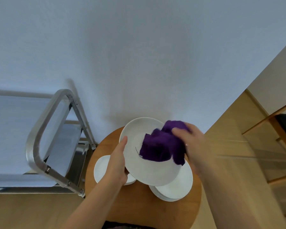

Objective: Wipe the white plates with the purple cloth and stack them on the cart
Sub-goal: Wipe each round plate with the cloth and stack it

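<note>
A person wipes a white plate [144, 166] with the purple cloth [160, 144] above a round wooden table [139, 207].

The left hand [118, 161] grasps the plate's rim at 9 o'clock, thumb lying along the edge, holding it tilted over the table. The right hand [191, 142] clutches the bunched cloth at the plate's 2 o'clock and presses it against the plate's face. A stack of white plates [175, 189] sits on the table at 5 o'clock under the held plate; a smaller white plate [101, 169] lies at 8 o'clock beneath the left hand. The metal cart [40, 138] stands at 9 o'clock of the table, beside the pale wall [139, 55].
</note>
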`<action>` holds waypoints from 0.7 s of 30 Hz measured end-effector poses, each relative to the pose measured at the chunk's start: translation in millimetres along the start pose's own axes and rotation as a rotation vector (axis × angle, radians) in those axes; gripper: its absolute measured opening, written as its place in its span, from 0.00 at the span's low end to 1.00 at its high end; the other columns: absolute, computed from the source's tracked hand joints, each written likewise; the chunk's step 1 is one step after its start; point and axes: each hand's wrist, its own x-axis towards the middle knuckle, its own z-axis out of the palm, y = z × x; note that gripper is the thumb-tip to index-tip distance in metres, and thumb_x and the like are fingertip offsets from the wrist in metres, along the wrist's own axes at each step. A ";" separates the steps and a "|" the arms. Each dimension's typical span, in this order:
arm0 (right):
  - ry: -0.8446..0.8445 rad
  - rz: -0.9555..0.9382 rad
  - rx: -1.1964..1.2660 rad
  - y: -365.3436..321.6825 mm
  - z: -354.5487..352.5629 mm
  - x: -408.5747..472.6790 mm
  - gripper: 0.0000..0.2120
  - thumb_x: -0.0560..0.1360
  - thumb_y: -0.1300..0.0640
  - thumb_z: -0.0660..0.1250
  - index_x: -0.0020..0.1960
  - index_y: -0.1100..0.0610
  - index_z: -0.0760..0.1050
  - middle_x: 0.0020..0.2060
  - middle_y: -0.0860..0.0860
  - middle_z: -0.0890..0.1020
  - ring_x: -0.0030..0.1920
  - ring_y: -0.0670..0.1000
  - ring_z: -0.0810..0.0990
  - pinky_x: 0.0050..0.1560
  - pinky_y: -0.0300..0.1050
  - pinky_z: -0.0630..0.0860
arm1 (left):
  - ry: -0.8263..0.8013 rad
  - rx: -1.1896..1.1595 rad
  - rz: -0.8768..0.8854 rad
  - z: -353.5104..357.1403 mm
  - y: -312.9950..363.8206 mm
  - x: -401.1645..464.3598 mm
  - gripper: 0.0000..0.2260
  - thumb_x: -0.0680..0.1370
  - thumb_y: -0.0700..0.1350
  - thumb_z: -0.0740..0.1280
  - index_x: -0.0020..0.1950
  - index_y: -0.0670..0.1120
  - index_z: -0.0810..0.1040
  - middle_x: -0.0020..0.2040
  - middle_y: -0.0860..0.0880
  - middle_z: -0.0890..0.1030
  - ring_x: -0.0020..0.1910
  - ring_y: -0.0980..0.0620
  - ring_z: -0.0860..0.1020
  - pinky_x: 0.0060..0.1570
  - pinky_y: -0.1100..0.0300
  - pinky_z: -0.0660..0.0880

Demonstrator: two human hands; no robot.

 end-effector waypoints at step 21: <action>0.474 -0.323 -0.641 46.5 71.4 20.6 0.36 0.77 0.42 0.61 0.77 0.55 0.51 0.76 0.55 0.55 0.76 0.54 0.48 0.73 0.51 0.45 | -0.154 0.228 0.164 27.3 -11.0 -17.2 0.11 0.78 0.56 0.60 0.49 0.56 0.81 0.47 0.50 0.85 0.52 0.47 0.81 0.54 0.47 0.77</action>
